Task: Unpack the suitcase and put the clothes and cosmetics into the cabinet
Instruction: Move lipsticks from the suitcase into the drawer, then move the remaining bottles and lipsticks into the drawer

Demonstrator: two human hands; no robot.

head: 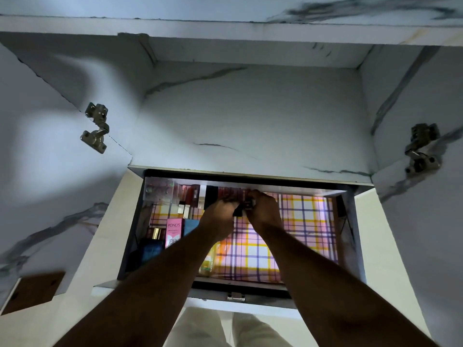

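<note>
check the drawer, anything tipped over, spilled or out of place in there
Only one thing: a yellow bottle lies flat on the checked liner, while the Pond's box stands upright. No spill shows. Both hands pinch a small dark item.

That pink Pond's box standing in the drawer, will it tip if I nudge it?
Probably. The Pond's box is tall, narrow and upright, so a push near its top could topple it. It looks like a light carton, likely easy to lift. The blue bottle and blue box beside it may prop it.
</note>
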